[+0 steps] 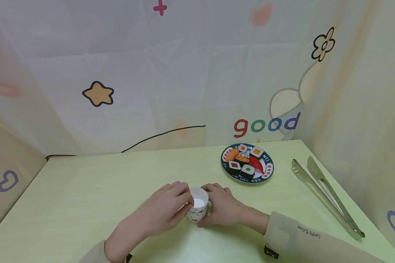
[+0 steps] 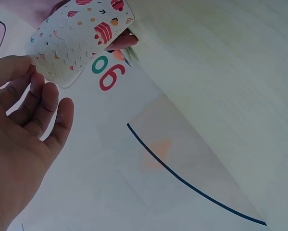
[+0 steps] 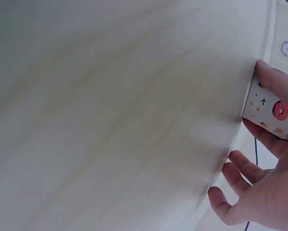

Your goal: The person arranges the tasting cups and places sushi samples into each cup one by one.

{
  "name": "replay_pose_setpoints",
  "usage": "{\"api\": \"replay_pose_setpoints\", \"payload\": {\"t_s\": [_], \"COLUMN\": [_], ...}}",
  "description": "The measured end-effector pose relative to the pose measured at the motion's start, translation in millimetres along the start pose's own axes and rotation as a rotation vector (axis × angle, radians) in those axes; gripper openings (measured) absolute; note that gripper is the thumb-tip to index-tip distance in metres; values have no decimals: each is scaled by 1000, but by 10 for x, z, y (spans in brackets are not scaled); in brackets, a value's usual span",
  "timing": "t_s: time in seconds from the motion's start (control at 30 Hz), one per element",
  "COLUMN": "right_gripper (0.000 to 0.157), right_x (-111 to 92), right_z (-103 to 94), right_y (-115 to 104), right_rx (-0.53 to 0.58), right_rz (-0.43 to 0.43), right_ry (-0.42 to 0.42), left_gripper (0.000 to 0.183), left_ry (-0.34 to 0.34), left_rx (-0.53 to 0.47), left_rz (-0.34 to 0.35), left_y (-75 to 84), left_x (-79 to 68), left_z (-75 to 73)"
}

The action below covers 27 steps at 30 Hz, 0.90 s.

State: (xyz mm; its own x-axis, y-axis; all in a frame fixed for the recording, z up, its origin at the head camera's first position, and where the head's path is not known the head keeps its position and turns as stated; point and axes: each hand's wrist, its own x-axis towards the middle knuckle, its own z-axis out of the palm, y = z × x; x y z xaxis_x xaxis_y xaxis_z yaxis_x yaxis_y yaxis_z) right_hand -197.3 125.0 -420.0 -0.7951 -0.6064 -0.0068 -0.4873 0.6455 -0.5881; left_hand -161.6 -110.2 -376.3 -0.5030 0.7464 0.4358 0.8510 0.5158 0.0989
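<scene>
A short stack of white paper baking cups with small red and orange pictures stands upright on the table in the head view. My left hand pinches the rim on its left side between thumb and fingertips; the left wrist view shows the scalloped rims of several nested cups. From the right, my right hand holds the stack low down. In the right wrist view its thumb and a finger sit on either side of the printed cup wall, while the other fingertips reach the tabletop.
At the back right lies a round plate with a dark patterned rim, bearing several sushi pieces. Metal tongs rest near the right table edge. A printed cloth backdrop rises behind the pale green table.
</scene>
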Motion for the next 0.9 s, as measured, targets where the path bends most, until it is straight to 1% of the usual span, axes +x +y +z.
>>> {"api": "replay_pose_setpoints", "payload": {"t_s": [0.2, 0.37, 0.5, 0.6, 0.73, 0.83, 0.9], "right_gripper": [65, 65, 66, 67, 67, 67, 67], "right_x": [3, 5, 0, -6, -8, -7, -7], "right_z": [-2, 0, -4, -10, -17, -17, -15], "right_y": [-2, -3, 0, -5, -13, -17, -17], "right_rx": [-11, -14, -16, -16, -14, -13, -14], "right_rz": [-7, -7, -4, -5, -2, 2, 2], "right_ry": [-6, -12, -18, -20, -21, -20, -18], "left_gripper": [8, 11, 11, 11, 13, 15, 16], "left_ry": [-24, -27, -23, -6, 36, 59, 61], "left_rx": [-6, -17, -6, 11, 16, 22, 34], "left_rz": [2, 28, 50, 69, 96, 103, 102], "left_y": [-6, -16, -20, -21, -17, -13, -10], "left_x": [0, -4, 4, 15, 32, 41, 42], "left_z": [2, 10, 9, 2, -9, -12, -9]}}
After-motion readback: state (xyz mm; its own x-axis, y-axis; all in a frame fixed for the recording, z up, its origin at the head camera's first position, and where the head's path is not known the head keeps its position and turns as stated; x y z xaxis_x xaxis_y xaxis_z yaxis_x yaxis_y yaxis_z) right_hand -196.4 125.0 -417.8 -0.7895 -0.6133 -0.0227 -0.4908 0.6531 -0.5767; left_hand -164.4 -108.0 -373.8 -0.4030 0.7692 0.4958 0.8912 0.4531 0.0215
